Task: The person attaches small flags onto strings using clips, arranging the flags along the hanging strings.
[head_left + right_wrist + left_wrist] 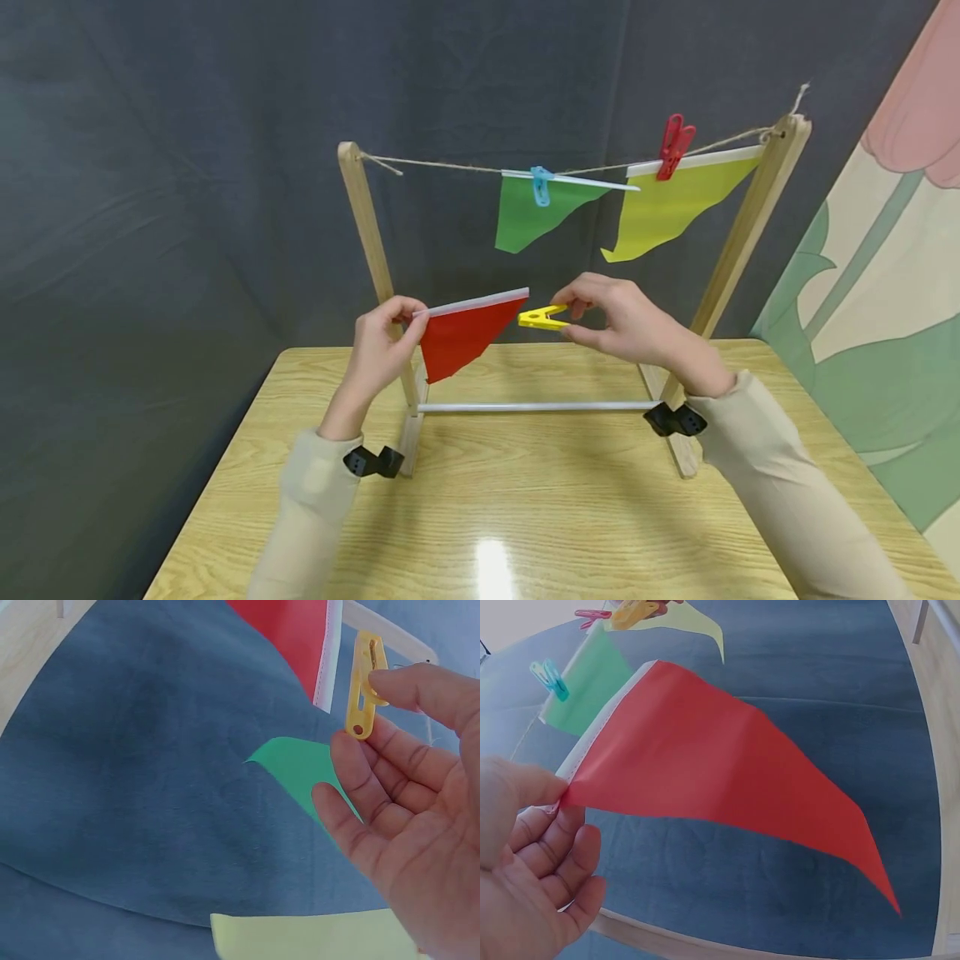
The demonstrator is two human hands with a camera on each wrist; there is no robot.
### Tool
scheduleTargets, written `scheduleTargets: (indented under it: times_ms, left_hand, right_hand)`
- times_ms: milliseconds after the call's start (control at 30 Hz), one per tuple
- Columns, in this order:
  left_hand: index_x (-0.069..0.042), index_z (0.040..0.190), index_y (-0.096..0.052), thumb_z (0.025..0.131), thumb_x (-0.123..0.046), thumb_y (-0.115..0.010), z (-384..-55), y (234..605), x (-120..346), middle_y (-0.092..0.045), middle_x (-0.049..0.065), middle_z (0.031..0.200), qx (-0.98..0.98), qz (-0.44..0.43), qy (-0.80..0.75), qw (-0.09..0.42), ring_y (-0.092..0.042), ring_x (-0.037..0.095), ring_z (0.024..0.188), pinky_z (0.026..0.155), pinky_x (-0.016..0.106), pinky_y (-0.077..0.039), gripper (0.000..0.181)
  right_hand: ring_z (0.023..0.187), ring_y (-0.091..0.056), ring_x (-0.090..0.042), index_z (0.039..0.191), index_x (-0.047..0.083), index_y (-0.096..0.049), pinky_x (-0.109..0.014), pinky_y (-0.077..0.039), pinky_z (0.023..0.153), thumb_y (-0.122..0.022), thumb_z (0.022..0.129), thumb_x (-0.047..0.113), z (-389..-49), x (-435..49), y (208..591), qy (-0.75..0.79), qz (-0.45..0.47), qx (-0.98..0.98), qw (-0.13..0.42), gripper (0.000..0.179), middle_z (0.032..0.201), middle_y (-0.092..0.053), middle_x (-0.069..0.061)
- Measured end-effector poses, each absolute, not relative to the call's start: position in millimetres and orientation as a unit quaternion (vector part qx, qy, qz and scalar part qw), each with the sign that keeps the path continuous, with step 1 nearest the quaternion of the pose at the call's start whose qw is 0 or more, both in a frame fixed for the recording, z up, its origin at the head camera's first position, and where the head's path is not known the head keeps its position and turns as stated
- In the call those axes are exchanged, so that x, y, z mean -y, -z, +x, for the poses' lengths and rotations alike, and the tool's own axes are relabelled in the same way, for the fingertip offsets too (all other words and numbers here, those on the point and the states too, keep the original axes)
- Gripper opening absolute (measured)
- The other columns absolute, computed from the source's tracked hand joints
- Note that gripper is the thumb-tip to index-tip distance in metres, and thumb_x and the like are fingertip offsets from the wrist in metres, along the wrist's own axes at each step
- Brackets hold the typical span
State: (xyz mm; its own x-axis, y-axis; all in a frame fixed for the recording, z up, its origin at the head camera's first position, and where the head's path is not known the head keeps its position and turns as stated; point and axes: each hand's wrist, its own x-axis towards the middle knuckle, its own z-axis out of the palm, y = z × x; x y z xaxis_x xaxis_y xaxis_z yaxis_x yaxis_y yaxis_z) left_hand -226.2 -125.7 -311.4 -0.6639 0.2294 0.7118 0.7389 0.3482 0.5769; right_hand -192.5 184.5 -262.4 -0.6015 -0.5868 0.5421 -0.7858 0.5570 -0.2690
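Observation:
My left hand [382, 346] pinches one end of the white top band of a red pennant [468, 333] between thumb and fingers. In the left wrist view the red cloth [705, 757] hangs out to a narrow tip. Between the thumb and fingers of my right hand [618, 321] is a yellow clothespin [543, 317], its nose toward the pennant's free corner. The right wrist view shows the clothespin [363, 690] gripped by its handles. Above, a green pennant [536, 212] hangs by a blue clothespin [541, 186], and a yellow pennant [675, 204] by a red clothespin [675, 147].
A string [442, 165] runs between the left wooden post [365, 212] and the right wooden post [757, 208]. A white rod [536, 407] joins the posts low down, over the wood-grain table [540, 500]. Dark cloth [187, 183] hangs behind.

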Motion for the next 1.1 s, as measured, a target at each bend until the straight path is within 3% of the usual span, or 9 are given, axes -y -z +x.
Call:
scheduleTargets:
  times_ms: [300,500,667,867,1100]
  left_hand:
    - [0.01,0.083,-0.061,0.086,0.006,-0.06,-205,275,116,-0.06,0.02,0.074,0.765,-0.298,0.476,0.314,-0.051,0.026,0.068,0.062,0.021,-0.039,0.005]
    - [0.013,0.086,-0.061,0.086,0.008,-0.058,-197,261,111,-0.06,0.024,0.077,0.771,-0.278,0.478,0.316,-0.05,0.029,0.069,0.059,0.024,-0.038,0.005]
    - [0.011,0.086,-0.062,0.085,0.006,-0.06,-216,271,116,-0.061,0.023,0.079,0.763,-0.281,0.479,0.33,-0.052,0.031,0.072,0.064,0.023,-0.039,0.005]
    - [0.005,0.087,-0.065,0.086,0.0,-0.063,-227,271,124,-0.063,0.016,0.079,0.748,-0.285,0.487,0.349,-0.052,0.021,0.071,0.056,0.021,-0.038,0.006]
    - [0.003,0.085,-0.068,0.087,-0.005,-0.064,-230,256,128,-0.065,0.014,0.076,0.728,-0.26,0.508,0.38,-0.051,0.013,0.068,0.063,0.018,-0.041,0.01]
  right_hand:
    - [0.079,-0.056,-0.012,0.1,0.001,-0.064,-0.029,-0.048,0.066,-0.074,0.074,-0.001,-191,-179,241,-0.234,0.415,0.855,0.207,0.029,0.093,-0.062,-0.004]
    - [0.079,-0.057,-0.013,0.1,0.0,-0.063,-0.028,-0.049,0.067,-0.075,0.073,-0.002,-194,-175,230,-0.236,0.423,0.846,0.224,0.029,0.093,-0.063,-0.006]
    - [0.079,-0.056,-0.013,0.1,0.0,-0.063,-0.027,-0.047,0.066,-0.074,0.074,-0.002,-196,-169,224,-0.241,0.429,0.841,0.225,0.028,0.093,-0.062,-0.006]
    - [0.081,-0.056,-0.013,0.102,0.001,-0.064,-0.024,-0.046,0.058,-0.074,0.075,-0.001,-195,-165,215,-0.243,0.426,0.842,0.225,0.029,0.094,-0.062,-0.005]
    - [0.079,-0.056,-0.013,0.101,0.0,-0.064,-0.022,-0.044,0.066,-0.075,0.073,-0.004,-196,-160,204,-0.239,0.44,0.829,0.249,0.03,0.092,-0.063,-0.005]
